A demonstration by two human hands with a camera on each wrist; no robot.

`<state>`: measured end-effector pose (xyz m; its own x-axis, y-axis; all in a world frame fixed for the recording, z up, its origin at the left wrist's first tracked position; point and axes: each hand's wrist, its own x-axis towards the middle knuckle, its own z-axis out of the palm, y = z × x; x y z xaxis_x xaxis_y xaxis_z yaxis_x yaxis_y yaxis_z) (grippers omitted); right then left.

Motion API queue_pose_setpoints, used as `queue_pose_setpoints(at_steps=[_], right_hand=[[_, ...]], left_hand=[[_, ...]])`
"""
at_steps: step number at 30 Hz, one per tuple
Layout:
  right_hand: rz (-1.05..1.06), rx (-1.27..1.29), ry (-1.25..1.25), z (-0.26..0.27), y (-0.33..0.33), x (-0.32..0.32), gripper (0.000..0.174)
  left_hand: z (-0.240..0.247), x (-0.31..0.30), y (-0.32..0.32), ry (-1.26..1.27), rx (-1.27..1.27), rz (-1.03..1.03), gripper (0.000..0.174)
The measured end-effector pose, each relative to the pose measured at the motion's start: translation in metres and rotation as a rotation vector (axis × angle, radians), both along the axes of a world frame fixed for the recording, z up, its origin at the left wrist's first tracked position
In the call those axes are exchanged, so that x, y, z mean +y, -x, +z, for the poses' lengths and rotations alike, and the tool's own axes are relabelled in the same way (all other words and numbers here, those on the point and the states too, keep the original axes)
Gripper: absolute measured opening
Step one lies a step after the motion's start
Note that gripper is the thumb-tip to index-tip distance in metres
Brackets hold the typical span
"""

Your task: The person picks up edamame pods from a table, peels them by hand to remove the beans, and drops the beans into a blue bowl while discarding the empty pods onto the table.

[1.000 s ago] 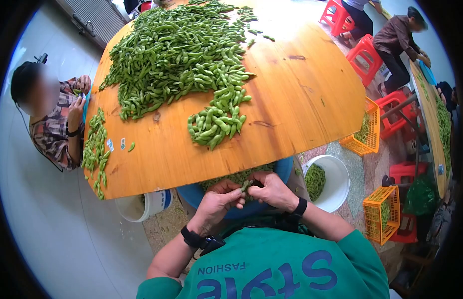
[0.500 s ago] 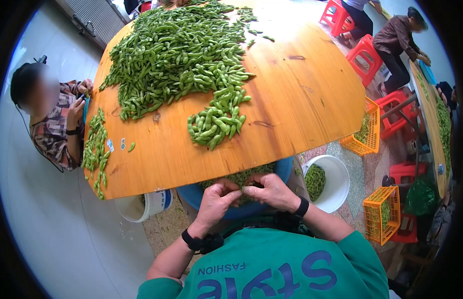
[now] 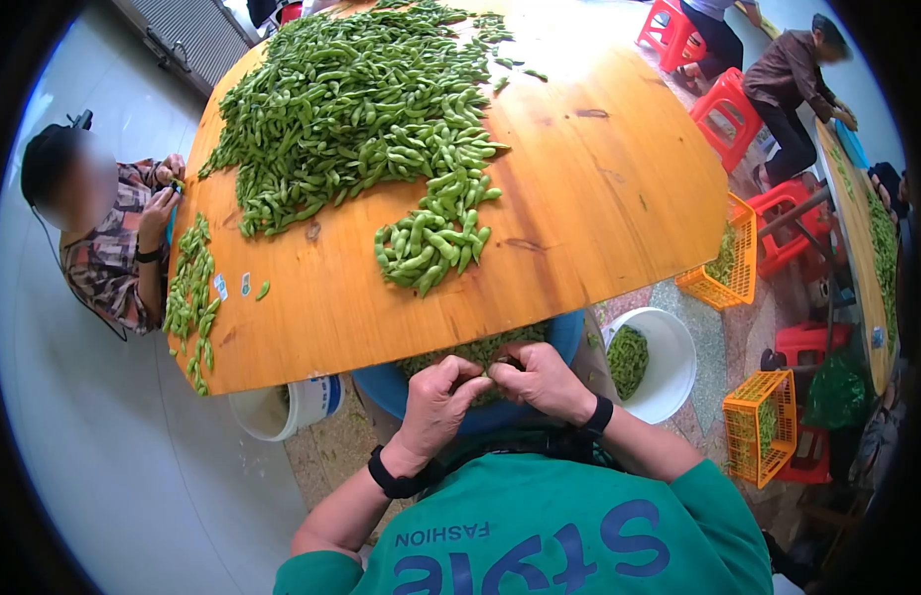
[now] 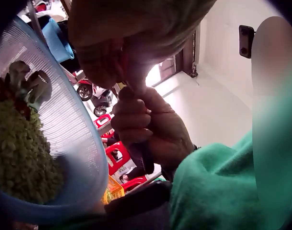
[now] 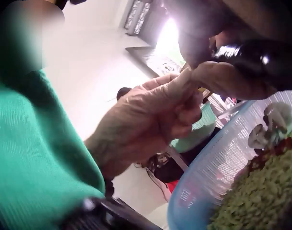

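Observation:
Close together over a blue basin (image 3: pixel 570 342), my two hands meet at the fingertips. My left hand (image 3: pixel 435 402) pinches a small green pod (image 3: pixel 487 370) between thumb and forefinger, mostly hidden by the fingers. My right hand (image 3: pixel 550 385) grips a dark, shiny tool (image 5: pixel 253 58), and its thumb and forefinger press up to the same pod. In the left wrist view the tool's dark end pokes out below the curled fingers; its working end is hidden. Shelled green beans (image 4: pixel 21 153) fill the lower part of the mesh-sided basin, with a pale crumpled bundle (image 4: pixel 28 86) on them.
A wooden table (image 3: pixel 579 198) carries a big heap of green pods (image 3: pixel 351 109) and a smaller pile (image 3: pixel 435 248). White buckets (image 3: pixel 669 362) (image 3: pixel 307 405) stand either side. Orange crates (image 3: pixel 743 258) and red stools (image 3: pixel 733 114) are at right. A person (image 3: pixel 108 228) sits at left.
A longer stretch of pod showed between the hands one second ago; now little of it is visible. My left hand has turned slightly, its knuckles higher, and the fingertips remain together.

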<state>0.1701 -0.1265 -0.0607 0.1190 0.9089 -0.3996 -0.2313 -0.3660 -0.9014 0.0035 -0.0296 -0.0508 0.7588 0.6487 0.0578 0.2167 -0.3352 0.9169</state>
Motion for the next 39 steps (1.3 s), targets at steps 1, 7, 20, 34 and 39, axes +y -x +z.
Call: queue_pose_setpoints(at_steps=[1, 7, 20, 34, 39], right_hand=[[0.007, -0.088, -0.019, -0.001, 0.000, 0.000, 0.022], [-0.018, -0.137, -0.099, 0.009, -0.002, -0.001, 0.019], [-0.074, -0.281, -0.259, 0.016, 0.003, -0.002, 0.015], [-0.029, -0.373, -0.153, -0.015, 0.001, 0.000, 0.027], [0.016, -0.507, -0.223, 0.006, -0.006, -0.014, 0.022]], left_hand=[[0.002, -0.002, 0.000, 0.107, 0.034, 0.023, 0.012], [-0.007, -0.001, 0.001, 0.781, -0.058, 0.070, 0.012], [-0.033, 0.002, 0.007, 1.390, -0.227, 0.082, 0.019], [-0.022, -0.009, 0.003, 1.158, -0.060, 0.199, 0.017], [-0.007, -0.007, -0.007, 0.972, 0.027, 0.113, 0.019]])
